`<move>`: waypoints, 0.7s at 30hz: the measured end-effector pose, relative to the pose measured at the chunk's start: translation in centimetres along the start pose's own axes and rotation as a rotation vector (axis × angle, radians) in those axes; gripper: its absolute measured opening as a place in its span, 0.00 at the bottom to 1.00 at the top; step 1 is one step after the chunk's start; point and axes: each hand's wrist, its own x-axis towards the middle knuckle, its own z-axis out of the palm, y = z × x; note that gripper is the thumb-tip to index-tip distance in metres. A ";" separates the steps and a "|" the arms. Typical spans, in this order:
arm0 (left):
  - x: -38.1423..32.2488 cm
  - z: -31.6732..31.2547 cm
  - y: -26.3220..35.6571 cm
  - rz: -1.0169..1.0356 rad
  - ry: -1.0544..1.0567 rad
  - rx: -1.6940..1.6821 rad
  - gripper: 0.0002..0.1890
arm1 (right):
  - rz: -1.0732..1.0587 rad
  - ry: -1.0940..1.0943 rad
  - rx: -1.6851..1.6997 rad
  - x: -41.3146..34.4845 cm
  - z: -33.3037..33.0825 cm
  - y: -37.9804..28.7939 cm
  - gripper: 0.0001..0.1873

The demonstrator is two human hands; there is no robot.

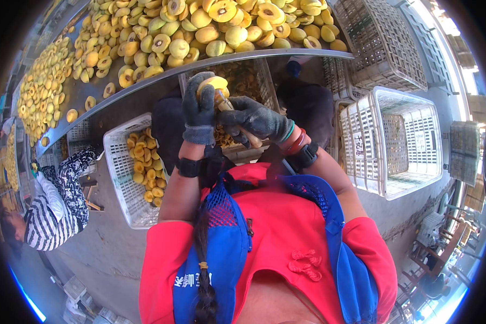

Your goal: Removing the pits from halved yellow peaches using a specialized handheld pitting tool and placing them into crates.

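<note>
My gloved left hand (199,106) grips a yellow stone-fruit half (216,83), probably peach. In my gloved right hand (256,120) is a hand tool with a wooden handle (249,137). The tool's metal end (222,97) meets the fruit, though its exact shape is hard to make out. Below my hands stands a crate (272,83) holding brownish scraps. Many halved fruits (178,48), some with brown stones showing, cover the metal table (146,81) beyond my hands.
To my left, a white plastic crate (117,174) contains pitted fruit halves (146,162). Another white crate (382,141) lies tipped at right, below a stack of crates (382,44). A person in a striped top (52,218) sits farther left. The table's metal rim (243,55) curves across.
</note>
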 end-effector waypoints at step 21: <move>6.1 -7.4 -7.8 0.062 0.006 0.898 0.26 | -0.067 0.353 -0.663 1.5 -2.9 5.9 0.07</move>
